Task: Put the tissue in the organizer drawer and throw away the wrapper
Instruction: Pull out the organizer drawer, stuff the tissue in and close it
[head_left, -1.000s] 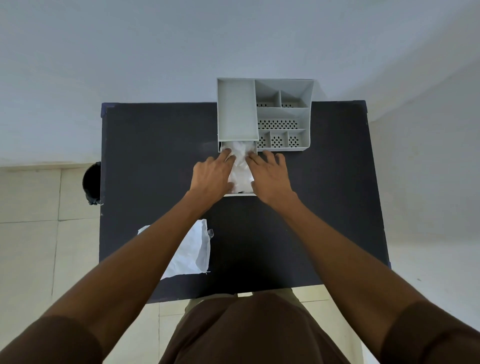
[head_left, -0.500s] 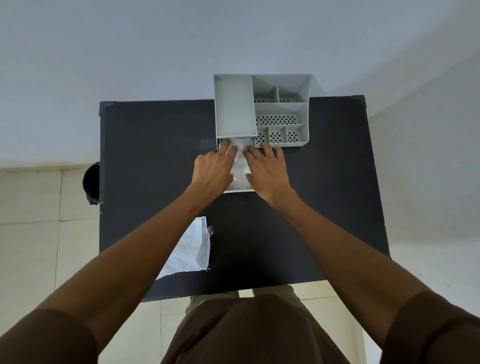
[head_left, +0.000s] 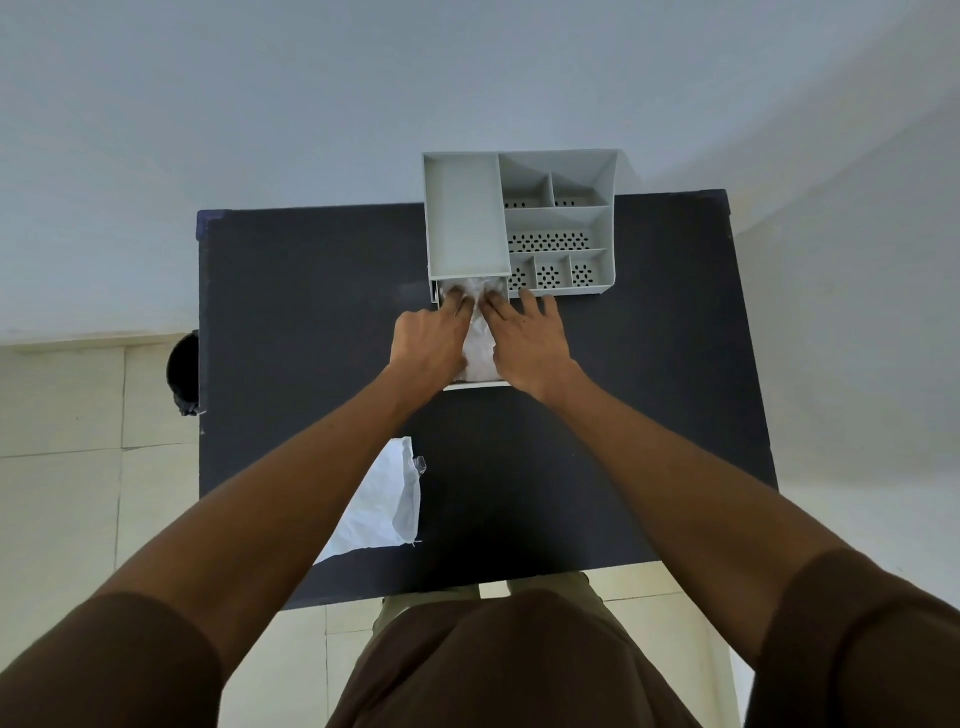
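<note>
A dark worktop fills the middle of the view, set against a pale wall. At its far edge stands a grey organizer with several open compartments on top, some with perforated floors. Its drawer is pulled out toward the person, and only the front lip shows below the hands. On the near left part of the worktop lies the white wrapper, flat and empty-looking, partly hidden by the left forearm and well apart from the organizer. A dark round bin peeks out past the worktop's left edge, on the tiled floor. White tissue sits in the drawer, visible between the two hands and up under the organizer body. The left hand and the right hand both lie on the tissue with fingers stretched forward, pressing rather than pinching; neither grip seems closed on anything, though the fingertips are blurred in the drawer's shadow.
</note>
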